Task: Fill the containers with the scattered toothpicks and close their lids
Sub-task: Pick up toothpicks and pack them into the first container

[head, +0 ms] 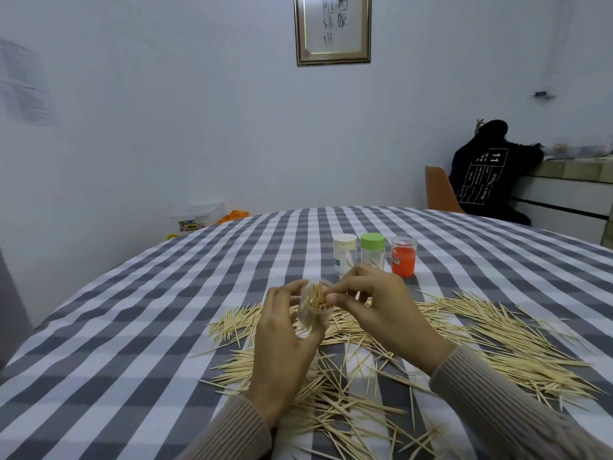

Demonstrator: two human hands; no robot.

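Sleeves point(517, 403): ribbed beige knit, covering both forearms at the bottom edge of the view.
Toothpicks point(481, 346): scattered in a wide heap over the near half of the table, under and around both hands, denser toward the right.
Left hand point(285, 340): fingers curled around a clear jar, holding it above the heap and tilted, mouth toward the right hand.
Jar point(311, 310): clear plastic, lid off, partly filled with a bundle of toothpicks that reaches its mouth.
Right hand point(378, 303): thumb and forefinger pressed together at the jar mouth, pinching toothpicks; other fingers loosely bent.
Table point(132, 327): covered with a grey-and-white check cloth.
White-lid jar point(345, 254): upright beyond the hands, closed.
Green-lid jar point(373, 250): upright, closed, just right of the white-lid one; a few toothpicks visible inside.
Red jar point(403, 256): upright, rightmost of the row, clear top.
Seated person point(484, 174): dark hooded top, far right, at a counter.
Frame point(332, 28): on the back wall.
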